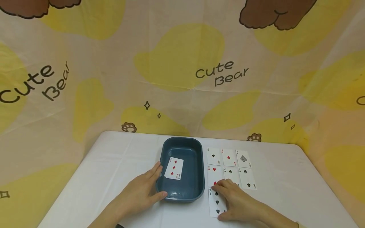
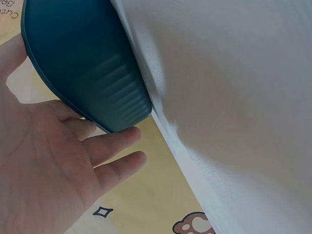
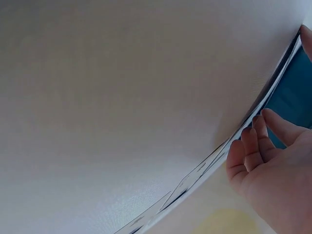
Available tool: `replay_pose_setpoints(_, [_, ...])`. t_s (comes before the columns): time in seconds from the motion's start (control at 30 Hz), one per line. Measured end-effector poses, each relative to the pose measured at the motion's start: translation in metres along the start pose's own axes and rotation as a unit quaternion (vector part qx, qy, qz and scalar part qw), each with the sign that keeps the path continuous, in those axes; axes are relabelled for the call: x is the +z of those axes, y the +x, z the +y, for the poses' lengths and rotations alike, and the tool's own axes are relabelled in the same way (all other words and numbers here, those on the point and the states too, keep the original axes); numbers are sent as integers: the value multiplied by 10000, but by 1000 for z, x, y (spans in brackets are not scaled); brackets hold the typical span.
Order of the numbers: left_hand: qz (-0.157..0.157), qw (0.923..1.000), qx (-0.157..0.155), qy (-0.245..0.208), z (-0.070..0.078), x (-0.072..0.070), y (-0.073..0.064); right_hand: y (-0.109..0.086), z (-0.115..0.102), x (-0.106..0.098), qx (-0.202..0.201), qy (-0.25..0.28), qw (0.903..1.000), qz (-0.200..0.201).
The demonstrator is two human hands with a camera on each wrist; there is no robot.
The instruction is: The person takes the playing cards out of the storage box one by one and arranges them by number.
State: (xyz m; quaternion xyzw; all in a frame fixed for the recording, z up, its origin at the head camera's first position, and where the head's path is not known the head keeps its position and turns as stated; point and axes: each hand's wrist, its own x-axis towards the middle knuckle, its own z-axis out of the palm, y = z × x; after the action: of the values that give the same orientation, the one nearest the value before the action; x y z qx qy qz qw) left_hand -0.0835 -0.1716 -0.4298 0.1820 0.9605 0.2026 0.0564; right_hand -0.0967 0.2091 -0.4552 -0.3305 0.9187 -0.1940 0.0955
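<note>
My right hand [image 1: 236,200] holds a three of spades [image 1: 214,205] by its ends, fingertips at the top edge and thumb at the bottom. It lies just below the two of hearts [image 1: 211,174], and the hand covers part of its right side. In the right wrist view the card shows nearly edge-on, close over the white cloth. A dark blue basin [image 1: 203,177] stands to the left, with a three of diamonds [image 1: 174,168] face up inside. My left hand [image 1: 139,193] rests against the basin's near left corner, fingers extended along its side and thumb at the front rim.
Beyond the right hand, an ace of clubs [image 1: 213,156], ace of hearts [image 1: 229,157] and ace of spades [image 1: 243,159] form the back row. The two of spades [image 1: 230,172] and two of clubs [image 1: 247,178] continue the second row. A printed curtain [image 1: 176,57] hangs behind the white table [image 1: 114,152].
</note>
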Motion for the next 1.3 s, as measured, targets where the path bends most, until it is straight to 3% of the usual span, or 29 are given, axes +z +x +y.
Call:
replay_pose_setpoints(0.43, [10,10000,35,-4,0,1,-1,-1,-1,-7,-11,-13,10000,60])
replay_pose_setpoints(0.8, [-34,10000,-76,1,2,-1,0,3,-6,-39,150,731,9970,193])
replay_pose_setpoints(1.0, [-13,10000,-11,-18,2,-2,-1,9,-4,-45,-76,818,9955,473])
replay_pose_setpoints(1.3, [-46,10000,-57,13,2,-1,1,29,-11,-49,-22,1186,9910,622])
